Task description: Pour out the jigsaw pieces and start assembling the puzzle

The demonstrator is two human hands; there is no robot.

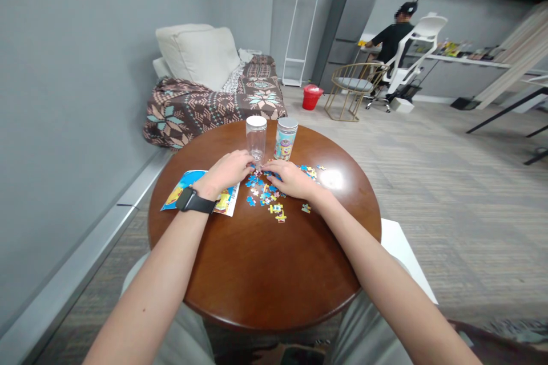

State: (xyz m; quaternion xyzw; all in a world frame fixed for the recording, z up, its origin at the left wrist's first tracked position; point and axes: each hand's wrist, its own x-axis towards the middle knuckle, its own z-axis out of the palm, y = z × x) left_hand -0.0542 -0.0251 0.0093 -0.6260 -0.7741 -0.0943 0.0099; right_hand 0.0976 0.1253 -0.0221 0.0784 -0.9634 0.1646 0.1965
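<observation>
My left hand [229, 170], with a black watch on the wrist, rests at the left edge of a pile of jigsaw pieces [266, 195]. Its fingers are slightly bent and apart, near the foot of a clear jar [256, 140] with a white lid. Over the pile's right side lies my right hand [293, 179], fingers spread and touching pieces. Nothing shows clearly gripped in either hand. A few yellow pieces [277, 211] sit together in front of the pile, and one lone piece [306, 207] lies to the right. Beneath my left wrist is a printed picture sheet [184, 185].
A cartoon-printed can [285, 140] stands beside the jar on the round brown table [274, 268]. Behind it is a sofa with a patterned cover [205, 102]. A red bin [311, 97], a gold-framed chair [353, 82] and a person in black [396, 40] are farther back.
</observation>
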